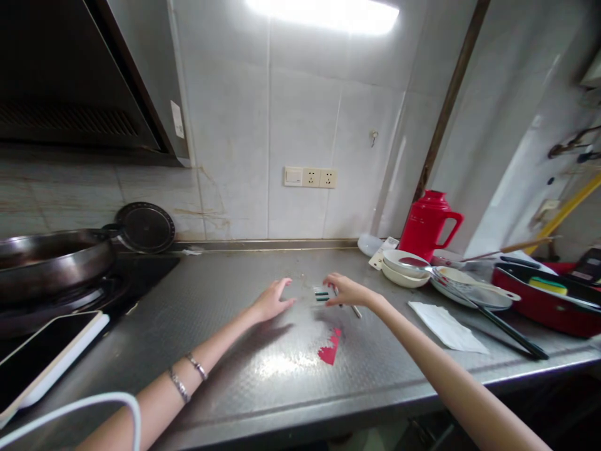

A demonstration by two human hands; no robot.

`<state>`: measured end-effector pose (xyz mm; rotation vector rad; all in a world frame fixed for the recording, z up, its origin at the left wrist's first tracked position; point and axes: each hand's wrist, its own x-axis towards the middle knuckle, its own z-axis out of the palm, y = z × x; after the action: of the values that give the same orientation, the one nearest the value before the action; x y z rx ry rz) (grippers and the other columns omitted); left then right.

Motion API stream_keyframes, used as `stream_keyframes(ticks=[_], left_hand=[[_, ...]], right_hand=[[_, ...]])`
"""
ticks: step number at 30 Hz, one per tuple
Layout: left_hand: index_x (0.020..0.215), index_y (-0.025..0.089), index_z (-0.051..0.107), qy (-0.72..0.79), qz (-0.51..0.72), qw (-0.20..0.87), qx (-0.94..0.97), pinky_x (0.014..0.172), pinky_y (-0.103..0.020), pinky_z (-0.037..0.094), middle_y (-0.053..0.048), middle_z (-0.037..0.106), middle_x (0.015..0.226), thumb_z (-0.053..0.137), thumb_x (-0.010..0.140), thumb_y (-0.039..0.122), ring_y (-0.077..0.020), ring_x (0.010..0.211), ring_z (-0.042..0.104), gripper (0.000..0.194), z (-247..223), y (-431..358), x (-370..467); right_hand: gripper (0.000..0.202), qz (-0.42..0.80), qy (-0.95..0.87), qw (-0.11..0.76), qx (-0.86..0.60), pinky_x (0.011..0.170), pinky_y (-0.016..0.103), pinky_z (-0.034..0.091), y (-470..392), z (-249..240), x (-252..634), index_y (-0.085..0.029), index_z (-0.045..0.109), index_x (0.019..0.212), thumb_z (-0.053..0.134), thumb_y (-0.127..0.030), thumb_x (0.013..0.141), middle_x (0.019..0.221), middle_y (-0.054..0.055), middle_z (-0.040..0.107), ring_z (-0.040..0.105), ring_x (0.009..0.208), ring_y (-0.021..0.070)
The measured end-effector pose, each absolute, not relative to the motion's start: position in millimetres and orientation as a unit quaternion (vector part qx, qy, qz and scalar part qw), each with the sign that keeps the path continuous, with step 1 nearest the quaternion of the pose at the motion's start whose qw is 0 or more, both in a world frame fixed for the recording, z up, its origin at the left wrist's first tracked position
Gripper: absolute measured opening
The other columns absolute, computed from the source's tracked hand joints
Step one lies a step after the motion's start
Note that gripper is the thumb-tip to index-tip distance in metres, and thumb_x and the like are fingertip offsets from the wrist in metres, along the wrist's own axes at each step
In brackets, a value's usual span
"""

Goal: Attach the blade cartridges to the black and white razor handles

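Note:
My left hand [273, 300] hovers over the middle of the metal counter [225, 369], its thumb and fingers apart and nothing between them. To its right, my right hand [346, 291] reaches in with bent fingers spread over some small dark green pieces [322, 296]. A thin metal stick-like item [357, 311] lies partly hidden behind that hand. Nearer the front edge is a red, jagged-edged piece [330, 348], flat on the counter and touched by neither hand.
A pan [51, 260] on the stove and a phone-like device [51, 357] with a white cable are at left. At right stand a red thermos jug [426, 227], white bowls [404, 275], a white napkin [448, 326], a black-handled utensil [509, 332] and a red pan [544, 307].

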<state>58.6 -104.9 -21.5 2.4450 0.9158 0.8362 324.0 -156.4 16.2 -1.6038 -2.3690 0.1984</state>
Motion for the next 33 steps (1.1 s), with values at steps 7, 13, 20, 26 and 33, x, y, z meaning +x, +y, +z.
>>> stream_keyframes(ticks=[7,13,20,26,33], left_hand=[[0.094,0.017,0.055,0.469,0.422,0.215,0.745,0.088,-0.036,0.043,-0.009,0.064,0.101,0.046,0.077,0.035,-0.0200,0.098,0.058,0.026,-46.7,-39.6,-27.5],[0.081,0.015,0.057,0.529,0.529,0.218,0.626,0.080,-0.033,0.046,-0.006,0.065,0.079,0.048,0.070,0.034,-0.0195,0.081,0.061,0.024,-59.6,-16.7,-75.0],[0.075,0.015,0.058,0.548,0.542,0.210,0.601,0.066,-0.028,0.044,-0.003,0.061,0.062,0.045,0.070,0.034,-0.0177,0.066,0.059,0.023,-57.4,-21.7,-76.2],[0.071,0.016,0.058,0.552,0.526,0.207,0.613,0.058,-0.024,0.040,0.001,0.054,0.052,0.044,0.069,0.034,-0.0154,0.057,0.054,0.023,-53.2,-27.9,-73.4],[0.059,0.016,0.055,0.580,0.424,0.162,0.676,0.050,-0.022,0.031,0.002,0.045,0.044,0.037,0.074,0.032,-0.0127,0.049,0.046,0.029,-44.0,-40.6,-66.0]], right_hand=[[0.057,0.129,-0.667,0.070,-0.730,0.061,0.023,0.045,-146.9,20.3,420.2,-0.014,0.052,0.113,0.070,-0.026,0.061,0.100,0.010,0.058,0.057,0.073,0.0151],[0.062,0.210,-0.604,0.019,-0.769,0.048,0.020,0.045,-140.7,8.6,439.1,-0.017,0.050,0.117,0.069,-0.023,0.058,0.100,0.010,0.059,0.059,0.071,0.0164],[0.065,0.239,-0.600,0.015,-0.763,0.048,0.021,0.045,-127.4,-7.9,442.1,-0.017,0.046,0.122,0.067,-0.021,0.061,0.096,0.010,0.062,0.060,0.073,0.0177],[0.068,0.181,-0.595,0.038,-0.782,0.048,0.021,0.045,-128.6,0.1,440.1,-0.019,0.049,0.122,0.070,-0.021,0.058,0.095,0.009,0.064,0.061,0.068,0.0168],[0.029,0.049,-0.674,0.093,-0.731,0.058,0.020,0.038,-106.1,10.8,379.7,-0.014,0.066,0.078,0.052,-0.039,0.077,0.078,0.008,0.066,0.059,0.074,0.0170]])
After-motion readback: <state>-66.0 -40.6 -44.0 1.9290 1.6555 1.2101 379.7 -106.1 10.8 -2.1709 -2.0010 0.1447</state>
